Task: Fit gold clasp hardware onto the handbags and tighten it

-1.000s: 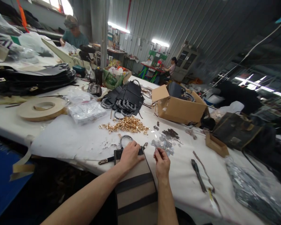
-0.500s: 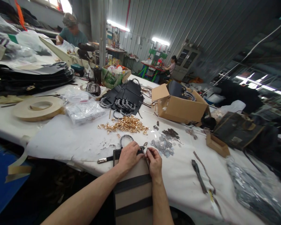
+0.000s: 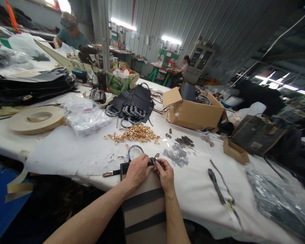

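Observation:
A half-made handbag (image 3: 144, 200) with brown lining and black bands lies at the table's front edge. Its plastic-wrapped handle (image 3: 136, 147) sticks up at the far end, and a strap with a metal tip (image 3: 108, 174) juts out to the left. My left hand (image 3: 137, 171) is closed over the bag's upper edge, pressing it down. At the upper right corner, beside a second metal strap tip (image 3: 157, 156), my right hand (image 3: 166, 173) pinches with thumb and fingertips. Whatever small thing is in that pinch is hidden.
Beyond the bag lie a heap of gold fittings (image 3: 138, 133) and grey metal plates (image 3: 176, 155). Black bag pieces (image 3: 134, 101), a cardboard box (image 3: 195, 113) and a tape roll (image 3: 37, 119) stand farther back. A dark tool (image 3: 216, 186) lies right. Two people sit in the background.
My right hand has moved in from beside the bag to its upper right corner. The left hand stays on the upper edge. The whole view has shifted slightly.

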`<action>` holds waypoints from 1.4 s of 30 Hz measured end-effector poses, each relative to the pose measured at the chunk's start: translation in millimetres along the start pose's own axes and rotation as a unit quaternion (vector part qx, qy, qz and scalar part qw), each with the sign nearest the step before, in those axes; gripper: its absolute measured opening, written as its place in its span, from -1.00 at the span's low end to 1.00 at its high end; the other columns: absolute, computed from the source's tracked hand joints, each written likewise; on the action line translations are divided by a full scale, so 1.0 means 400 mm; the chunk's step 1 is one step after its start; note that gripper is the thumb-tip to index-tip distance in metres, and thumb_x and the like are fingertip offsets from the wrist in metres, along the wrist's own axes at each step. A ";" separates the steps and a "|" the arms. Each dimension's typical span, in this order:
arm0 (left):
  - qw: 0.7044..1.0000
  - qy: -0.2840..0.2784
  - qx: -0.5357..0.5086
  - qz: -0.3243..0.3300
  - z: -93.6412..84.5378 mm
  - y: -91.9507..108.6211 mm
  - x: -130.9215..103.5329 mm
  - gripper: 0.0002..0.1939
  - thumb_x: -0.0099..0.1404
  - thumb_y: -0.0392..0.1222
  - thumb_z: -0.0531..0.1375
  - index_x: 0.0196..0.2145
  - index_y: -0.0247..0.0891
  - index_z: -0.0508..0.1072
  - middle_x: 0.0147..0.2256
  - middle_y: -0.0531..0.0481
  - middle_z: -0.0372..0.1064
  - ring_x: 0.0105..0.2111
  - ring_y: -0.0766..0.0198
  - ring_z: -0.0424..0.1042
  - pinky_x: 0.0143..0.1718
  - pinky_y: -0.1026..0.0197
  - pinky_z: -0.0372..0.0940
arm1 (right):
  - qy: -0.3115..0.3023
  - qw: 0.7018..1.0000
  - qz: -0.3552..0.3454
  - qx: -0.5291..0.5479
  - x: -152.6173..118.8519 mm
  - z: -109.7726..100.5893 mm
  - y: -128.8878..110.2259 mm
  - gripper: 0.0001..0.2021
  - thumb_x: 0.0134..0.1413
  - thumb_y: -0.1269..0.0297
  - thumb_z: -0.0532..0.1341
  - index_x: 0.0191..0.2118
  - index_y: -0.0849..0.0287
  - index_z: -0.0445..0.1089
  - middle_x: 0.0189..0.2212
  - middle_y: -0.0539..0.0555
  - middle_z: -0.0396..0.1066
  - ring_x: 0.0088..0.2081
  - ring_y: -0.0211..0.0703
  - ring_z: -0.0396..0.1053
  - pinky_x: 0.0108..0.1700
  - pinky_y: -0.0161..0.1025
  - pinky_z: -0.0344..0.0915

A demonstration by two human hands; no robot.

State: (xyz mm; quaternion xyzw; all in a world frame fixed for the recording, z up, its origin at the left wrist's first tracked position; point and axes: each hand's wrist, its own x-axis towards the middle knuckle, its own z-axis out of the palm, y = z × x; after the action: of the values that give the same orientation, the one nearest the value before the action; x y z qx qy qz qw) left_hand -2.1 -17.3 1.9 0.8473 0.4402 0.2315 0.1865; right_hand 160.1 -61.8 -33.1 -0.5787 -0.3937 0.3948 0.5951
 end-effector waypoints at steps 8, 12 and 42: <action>1.000 0.003 0.024 -0.014 0.002 0.012 0.001 -0.87 0.43 -0.09 0.22 -0.20 -0.19 0.41 -0.16 -0.03 0.42 -0.19 0.14 0.44 -0.12 0.12 0.31 | -0.007 0.999 -0.010 -0.034 0.000 -0.003 0.005 -0.68 0.09 0.01 0.38 -0.17 0.12 0.48 -0.49 -0.02 0.41 -0.49 -0.21 0.30 -0.45 -0.28 0.26; 0.999 0.004 0.039 -0.019 0.007 0.014 0.003 -0.88 0.44 -0.11 0.20 -0.21 -0.19 0.41 -0.17 -0.05 0.42 -0.20 0.13 0.43 -0.14 0.11 0.31 | -0.011 0.999 -0.009 -0.040 0.001 -0.005 0.010 -0.69 0.10 0.01 0.37 -0.16 0.11 0.49 -0.48 -0.01 0.42 -0.48 -0.18 0.31 -0.44 -0.26 0.27; 0.999 0.000 -0.054 0.006 0.015 -0.018 -0.002 -0.67 0.23 -0.13 0.37 -0.16 -0.22 0.34 -0.12 -0.06 0.32 -0.13 0.12 0.39 -0.05 0.10 0.34 | -0.035 0.979 -0.062 -0.189 0.018 0.021 -0.025 -0.77 0.07 0.07 0.37 -0.29 0.12 0.58 -0.31 0.08 0.52 -0.35 -0.11 0.42 -0.24 -0.19 0.39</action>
State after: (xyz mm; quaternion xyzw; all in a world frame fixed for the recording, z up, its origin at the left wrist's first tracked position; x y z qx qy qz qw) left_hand -3.7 -14.9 -7.0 0.8384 0.4223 0.2561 0.2305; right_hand 155.3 -52.1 -22.7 -0.6414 -0.5169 0.2951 0.4841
